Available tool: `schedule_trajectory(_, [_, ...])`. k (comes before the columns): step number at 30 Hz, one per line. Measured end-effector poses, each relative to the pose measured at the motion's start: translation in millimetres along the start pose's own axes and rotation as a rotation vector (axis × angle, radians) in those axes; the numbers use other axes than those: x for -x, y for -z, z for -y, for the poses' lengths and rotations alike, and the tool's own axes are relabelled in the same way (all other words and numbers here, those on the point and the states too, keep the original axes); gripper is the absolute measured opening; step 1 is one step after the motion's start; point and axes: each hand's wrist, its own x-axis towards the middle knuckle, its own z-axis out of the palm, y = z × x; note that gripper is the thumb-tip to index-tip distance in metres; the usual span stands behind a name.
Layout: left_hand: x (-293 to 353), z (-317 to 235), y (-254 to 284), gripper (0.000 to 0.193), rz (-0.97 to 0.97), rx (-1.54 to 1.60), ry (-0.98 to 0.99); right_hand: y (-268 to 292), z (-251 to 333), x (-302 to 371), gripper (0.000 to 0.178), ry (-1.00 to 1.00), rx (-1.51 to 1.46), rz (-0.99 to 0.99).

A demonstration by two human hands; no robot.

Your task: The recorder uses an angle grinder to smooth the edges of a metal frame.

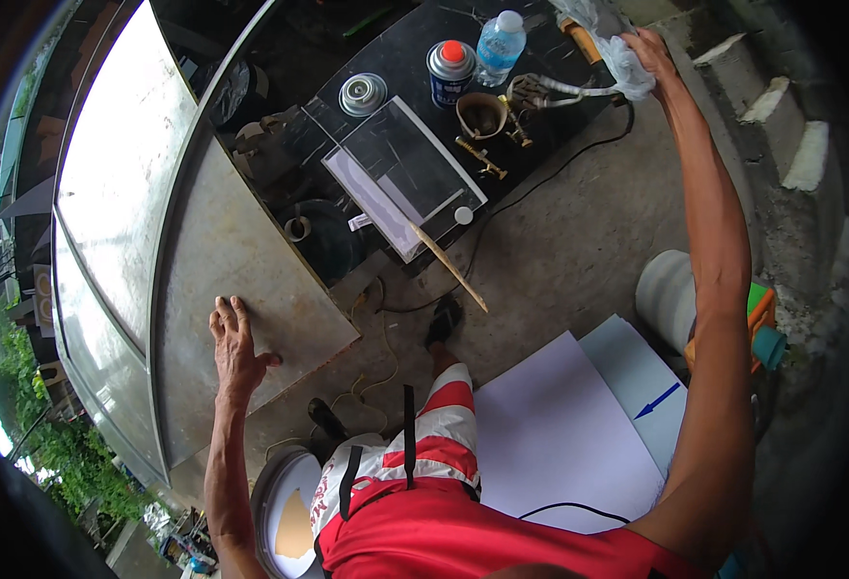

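Note:
My left hand (236,352) lies with fingers apart on the grey metal sheet (251,241) at the left, holding nothing. At the far right, my right hand (648,60) is closed on a crumpled clear plastic bag (625,69) at the edge of the black table. A brown cylindrical handle (581,41) pokes out beside the bag. Near it are a tool with a braided-looking head (529,92), a brown cup (480,116) and brass fittings (482,159). A plastic water bottle (500,50) and a can with a red cap (451,72) stand just left of these.
A second can (363,95) and a dark rectangular panel (415,164) lie on the table, with a wooden stick (449,265) jutting over its near edge. White sheets (560,434) lean at my right, by a grey cylinder (664,294). A round bucket (268,492) stands by my left leg.

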Motion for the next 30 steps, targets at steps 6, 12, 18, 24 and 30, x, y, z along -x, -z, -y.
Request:
schedule_trajectory(6, [0, 6, -4, 0.133, -0.022, 0.028, -0.008, 52, 86, 94, 0.038, 0.469, -0.22, 0.42])
schedule_trajectory(12, [1, 18, -11, 0.127, -0.1, 0.066, -0.064, 36, 210, 184, 0.027, 0.05, -0.09, 0.531])
schedule_trajectory(18, [46, 10, -4, 0.096, -0.397, 0.599, -0.28, -64, 333, 324, 0.027, 0.06, -0.117, 0.364])
schedule_trajectory(24, [177, 16, 36, 0.089, -0.263, 1.703, -0.492, -203, 432, 447, 0.034, -0.017, -0.136, 0.614])
schedule_trajectory(30, [273, 106, 24, 0.057, -0.354, 2.238, -0.469, -366, 460, 596, 0.052, 0.513, 0.099, 0.578])
